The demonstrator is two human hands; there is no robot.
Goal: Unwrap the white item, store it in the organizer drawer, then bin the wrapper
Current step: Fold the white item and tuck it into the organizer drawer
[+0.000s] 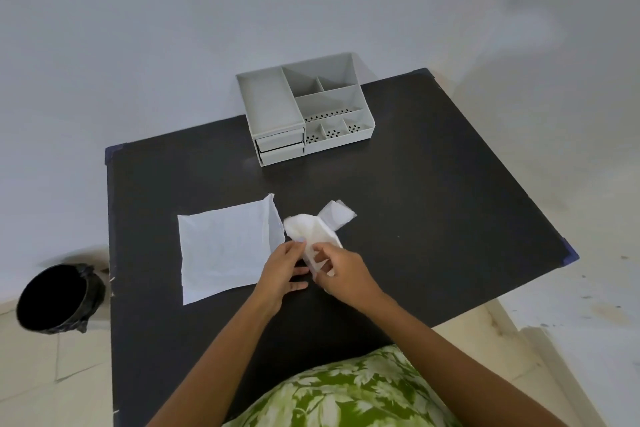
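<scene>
The white item (310, 230) is a soft folded pad at the middle of the dark table (433, 204). My left hand (282, 270) pinches its left edge and my right hand (341, 270) grips its near end. A thin translucent strip (337, 213) sticks out from the pad's far right. The opened white wrapper (225, 246) lies flat on the table just left of my hands, its right edge curled up. The grey organizer (304, 107) stands at the table's far side, with two drawers (280, 146) stacked at its front left, both pushed in.
A black bin (57, 298) lined with a dark bag stands on the floor, left of the table's near left corner. The organizer's top has several open compartments. A grey wall rises behind the table.
</scene>
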